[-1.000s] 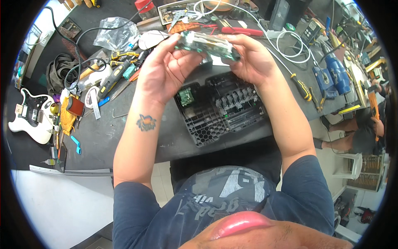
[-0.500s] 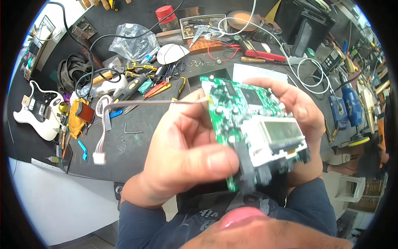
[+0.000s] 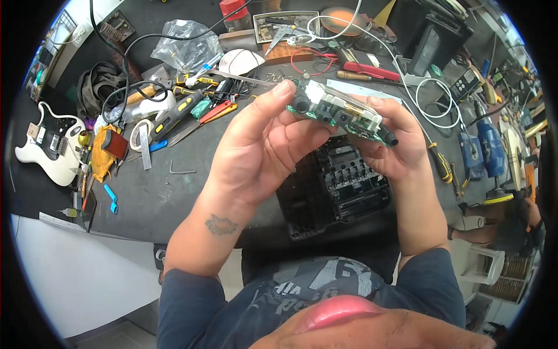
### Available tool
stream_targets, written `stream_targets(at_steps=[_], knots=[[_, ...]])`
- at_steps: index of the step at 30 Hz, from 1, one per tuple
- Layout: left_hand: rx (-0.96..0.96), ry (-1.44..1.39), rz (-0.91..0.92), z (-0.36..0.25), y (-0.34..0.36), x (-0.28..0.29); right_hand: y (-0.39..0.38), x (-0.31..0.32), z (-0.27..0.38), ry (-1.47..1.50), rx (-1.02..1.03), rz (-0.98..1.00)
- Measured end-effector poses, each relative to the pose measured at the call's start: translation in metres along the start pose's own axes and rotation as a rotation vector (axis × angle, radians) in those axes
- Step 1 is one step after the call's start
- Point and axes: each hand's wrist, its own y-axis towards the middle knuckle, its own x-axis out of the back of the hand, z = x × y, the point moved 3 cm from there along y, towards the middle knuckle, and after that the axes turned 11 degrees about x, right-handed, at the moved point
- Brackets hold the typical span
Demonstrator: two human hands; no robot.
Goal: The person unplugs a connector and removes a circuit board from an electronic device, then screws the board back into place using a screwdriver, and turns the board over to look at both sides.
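A white guitar body with a black plate [image 3: 55, 148] lies at the left edge. A crumpled clear plastic bag [image 3: 185, 46] sits upper left, a red-lidded jar [image 3: 235, 13] at top centre, and a blue power tool [image 3: 493, 148] at right.

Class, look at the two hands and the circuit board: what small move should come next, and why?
Probably tilt the circuit board so one broad face turns toward the person's eyes. The left hand and right hand support its opposite ends, so a slight turn looks manageable, and the head view shows it nearly edge-on, which leaves its faces hard to inspect.
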Motion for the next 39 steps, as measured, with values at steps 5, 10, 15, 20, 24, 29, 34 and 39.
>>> stream_targets(at_steps=[5,10,15,20,24,29,34,39], knots=[[-0.008,-0.005,-0.018,0.001,0.003,0.003,0.002,0.012,-0.001,-0.001,-0.021,0.014],[-0.015,0.115,-0.056,-0.001,0.004,0.006,0.003,0.010,-0.003,-0.026,-0.011,-0.067],[-0.005,0.012,-0.033,-0.002,0.006,0.011,0.005,0.012,-0.004,-0.005,-0.035,-0.082],[-0.008,0.024,-0.025,-0.002,0.009,0.014,0.006,0.012,-0.004,0.007,-0.041,-0.067],[-0.013,-0.012,-0.075,-0.003,0.009,0.017,0.005,0.007,-0.004,-0.100,-0.037,-0.075],[0.027,-0.029,-0.094,-0.003,0.010,0.017,0.004,0.020,-0.005,-0.087,-0.108,-0.003],[0.004,-0.107,-0.059,-0.003,0.010,0.021,0.006,0.012,-0.010,-0.176,0.002,0.102],[-0.005,-0.130,-0.047,-0.004,0.012,0.025,0.007,0.012,-0.009,-0.248,0.012,0.076]])
